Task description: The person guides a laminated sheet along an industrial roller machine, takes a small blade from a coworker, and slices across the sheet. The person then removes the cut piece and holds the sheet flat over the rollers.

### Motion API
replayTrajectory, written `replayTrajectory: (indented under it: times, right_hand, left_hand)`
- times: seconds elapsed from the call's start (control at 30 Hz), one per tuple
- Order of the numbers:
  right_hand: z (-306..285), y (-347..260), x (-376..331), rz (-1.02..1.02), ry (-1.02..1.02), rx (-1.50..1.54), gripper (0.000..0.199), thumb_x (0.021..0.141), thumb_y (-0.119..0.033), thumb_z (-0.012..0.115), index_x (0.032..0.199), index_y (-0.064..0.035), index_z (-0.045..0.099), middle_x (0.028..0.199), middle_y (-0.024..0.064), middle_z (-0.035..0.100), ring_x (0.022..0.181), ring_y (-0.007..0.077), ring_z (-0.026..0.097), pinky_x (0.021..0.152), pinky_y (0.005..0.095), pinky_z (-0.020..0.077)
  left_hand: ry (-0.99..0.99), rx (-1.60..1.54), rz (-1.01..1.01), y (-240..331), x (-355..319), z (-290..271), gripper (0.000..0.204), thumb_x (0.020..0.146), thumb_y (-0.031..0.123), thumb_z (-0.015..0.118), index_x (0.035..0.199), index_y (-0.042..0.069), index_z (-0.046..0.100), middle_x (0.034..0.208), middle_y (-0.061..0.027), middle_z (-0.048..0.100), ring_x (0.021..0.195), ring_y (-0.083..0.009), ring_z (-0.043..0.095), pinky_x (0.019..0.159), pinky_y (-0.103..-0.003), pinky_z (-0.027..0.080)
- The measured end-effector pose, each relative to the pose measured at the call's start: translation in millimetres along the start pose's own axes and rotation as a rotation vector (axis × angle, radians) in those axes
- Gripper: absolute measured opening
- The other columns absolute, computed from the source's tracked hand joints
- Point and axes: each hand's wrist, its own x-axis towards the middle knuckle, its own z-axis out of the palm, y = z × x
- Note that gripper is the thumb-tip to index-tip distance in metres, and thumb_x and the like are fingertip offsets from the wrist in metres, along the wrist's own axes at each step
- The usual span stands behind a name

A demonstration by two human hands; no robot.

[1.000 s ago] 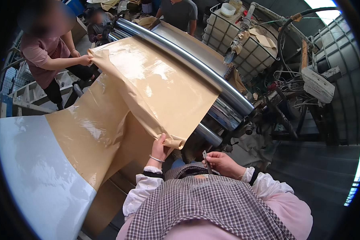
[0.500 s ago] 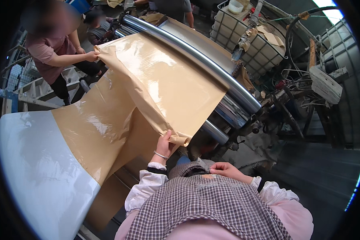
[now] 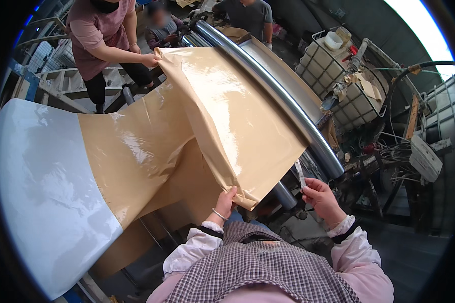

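A wide, glossy brown paper sheet (image 3: 253, 136) comes off a shiny metal roller (image 3: 283, 91), its near edge gathered into a fold. My left hand (image 3: 225, 203) is closed on the near right end of that fold. Beside the sheet's right edge, my right hand (image 3: 319, 198) pinches a slim, pale, cutter-like tool (image 3: 301, 174) that points up toward the roller; its exact kind is unclear. At the fold's far left end, a co-worker's hand (image 3: 150, 59) grips the paper. More brown paper runs left and meets a glossy white sheet (image 3: 50, 187).
A co-worker in a pink top (image 3: 98, 38) stands at the far left. Two more people are behind the roller, one in a grey shirt (image 3: 247, 20). A caged white tank (image 3: 333, 76) stands at the far right, with a grey box and tangled wires (image 3: 425, 159) nearer. A lower roller (image 3: 285, 196) sits beneath the sheet.
My right hand has moved from the apron's front out to the right, up beside the sheet's edge, carrying the slim tool. My left hand still grips the fold. The whole view has shifted.
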Motion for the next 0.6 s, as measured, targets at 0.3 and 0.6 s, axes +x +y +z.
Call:
replayTrajectory:
  times: [0.3,0.6]
  right_hand:
    - [65,-64,123,-0.372,0.027,-0.424,0.017,0.077,-0.004,0.062,0.093,0.0005,0.057,0.068,0.0014,0.058,0.060,0.0068,0.053,0.055,0.0188,0.0410]
    - [121,-70,270,-0.559,-0.001,-0.663,0.010,0.077,0.000,0.059,0.087,0.0009,0.058,0.062,0.0011,0.056,0.055,0.0068,0.051,0.051,0.0201,0.0411]
  left_hand:
    - [0.011,0.138,-0.040,-33,15,-36,0.026,0.089,0.023,0.050,0.089,-0.001,0.060,0.079,-0.0036,0.060,0.070,-0.0133,0.057,0.064,-0.026,0.045]
    - [0.041,0.319,0.071,-33,6,-40,0.038,0.087,0.033,0.050,0.078,-0.003,0.060,0.067,-0.0059,0.060,0.063,-0.0122,0.054,0.058,-0.029,0.043]
